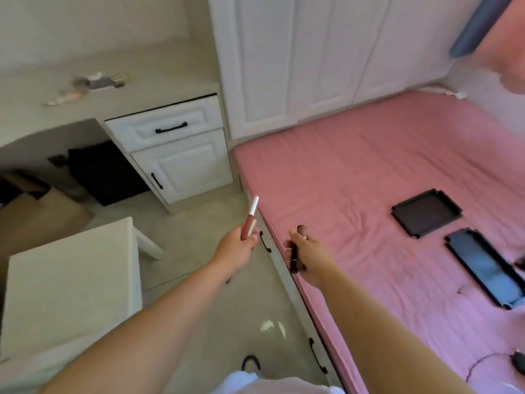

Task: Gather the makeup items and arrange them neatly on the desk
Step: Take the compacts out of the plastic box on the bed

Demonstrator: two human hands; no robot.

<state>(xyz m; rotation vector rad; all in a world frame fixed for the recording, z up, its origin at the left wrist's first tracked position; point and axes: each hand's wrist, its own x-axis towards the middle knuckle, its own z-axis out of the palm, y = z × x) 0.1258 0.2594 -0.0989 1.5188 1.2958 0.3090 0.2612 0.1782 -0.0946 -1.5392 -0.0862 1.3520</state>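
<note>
My left hand [237, 245] grips a pink lip gloss tube [250, 218] with a silver cap, held upright over the floor beside the bed. At the edge of the pink bed, my right hand [308, 255] is closed around dark slim makeup items [294, 258], one with a brownish tip sticking up. Several small makeup items [96, 81] lie blurred on the white desk [34, 115] at the far left. A black tray [426, 213] and a long dark case [487, 265] rest on the bed to the right.
A white stool [71, 280] stands at the near left. The desk's drawer unit [176, 149] sits between desk and bed [369, 172]. White wardrobe doors [312, 52] rise behind. A brown box [42, 217] lies under the desk. A dark cable [488, 362] lies on the bed.
</note>
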